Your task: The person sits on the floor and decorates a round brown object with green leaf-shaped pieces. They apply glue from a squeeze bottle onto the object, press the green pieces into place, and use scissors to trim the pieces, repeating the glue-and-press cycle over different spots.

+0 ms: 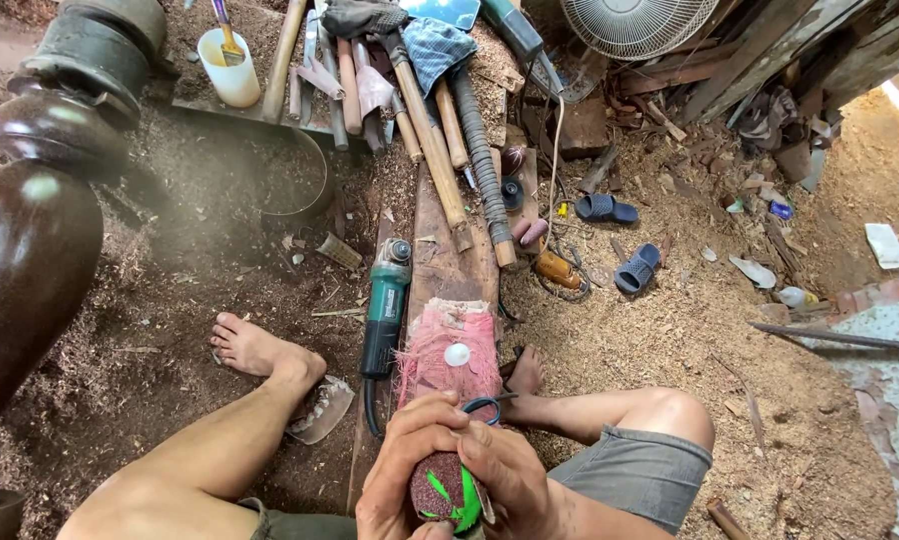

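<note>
My left hand point(402, 462) and my right hand point(506, 470) are together at the bottom centre, both closed on a round dark red abrasive disc point(440, 484) with green marks on it. Dark-handled scissors point(485, 406) poke out just above my fingers; which hand holds them I cannot tell. Right beyond my hands lies a frayed pink cloth point(452, 350) with a small white ball point(457, 354) on it, spread over a wooden plank point(440, 255). A green angle grinder point(384, 310) lies beside the cloth on its left. My bare legs and feet frame the hands.
Sawdust covers the floor. A large dark turned wooden post point(30, 250) stands at the left. Several wooden-handled tools point(425, 120), a white cup with a brush point(230, 65), a fan point(635, 25), blue sandals point(620, 240), scrap wood and a long metal rod point(835, 338) lie around.
</note>
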